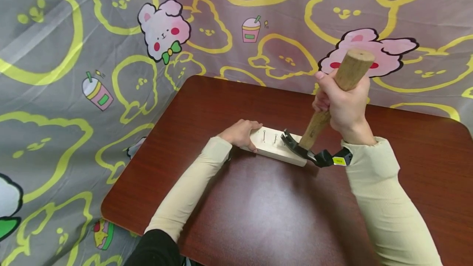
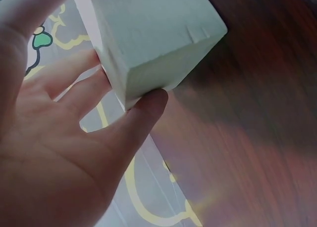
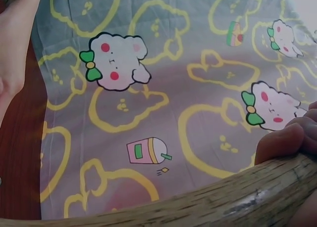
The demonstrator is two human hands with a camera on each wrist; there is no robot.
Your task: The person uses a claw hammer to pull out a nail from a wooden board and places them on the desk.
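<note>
A pale wooden block (image 1: 273, 147) lies on the brown table. Two nails (image 1: 264, 136) stand upright in its top. My left hand (image 1: 240, 132) holds the block's left end, thumb on the near side and fingers on the far side; the left wrist view shows the thumb against the block (image 2: 158, 29). My right hand (image 1: 347, 102) grips the wooden handle of a claw hammer (image 1: 314, 128), also across the bottom of the right wrist view. The handle tilts up and right. The hammer's black head is low over the block's right part, claw toward the nails; whether it hooks a nail I cannot tell.
The dark wooden table (image 1: 236, 208) extends around the block, with a glare patch in front. A printed curtain (image 1: 221, 24) hangs behind and to the left, close to the table's edges. A small black device with a yellow label (image 1: 340, 160) sits at the right wrist.
</note>
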